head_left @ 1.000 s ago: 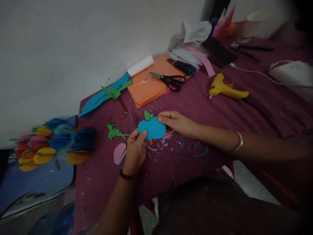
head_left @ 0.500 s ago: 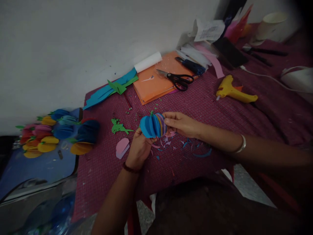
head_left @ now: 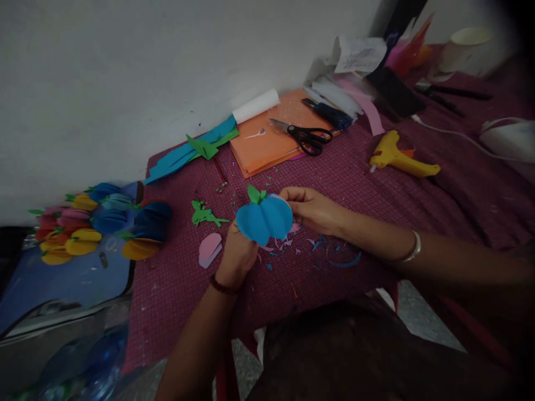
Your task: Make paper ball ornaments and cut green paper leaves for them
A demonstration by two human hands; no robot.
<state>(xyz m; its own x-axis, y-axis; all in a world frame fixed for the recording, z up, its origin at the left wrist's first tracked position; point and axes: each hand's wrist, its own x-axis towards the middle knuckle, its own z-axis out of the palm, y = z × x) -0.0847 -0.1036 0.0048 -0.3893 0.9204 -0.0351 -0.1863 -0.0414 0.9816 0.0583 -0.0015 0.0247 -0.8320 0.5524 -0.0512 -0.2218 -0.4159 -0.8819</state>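
Note:
A blue paper pumpkin point(head_left: 264, 220) with a green leaf and stem on top is held up over the table between both hands. My left hand point(head_left: 239, 245) grips its lower left side, the fingertips hidden behind the paper. At its right edge my right hand point(head_left: 309, 209) is closed on it, thumb and fingers pinching the rim. To the left lie green paper cut-outs point(head_left: 204, 214) and a small stack of pink and lilac paper pieces point(head_left: 209, 249). Paper scraps point(head_left: 286, 244) are scattered below the pumpkin.
Black scissors point(head_left: 307, 136) and a blue cutter point(head_left: 328, 113) rest on orange sheets point(head_left: 261, 147). A yellow glue gun point(head_left: 401, 156) lies on the right. Finished paper pumpkins point(head_left: 111, 221) sit on a blue surface point(head_left: 79, 284) at left. Blue paper strips point(head_left: 184, 156) lie along the wall.
The paper pumpkin has been turned so its broad blue face and green leaf show; before, its fanned layers with purple and yellow edges faced the camera. Both hands still hold it.

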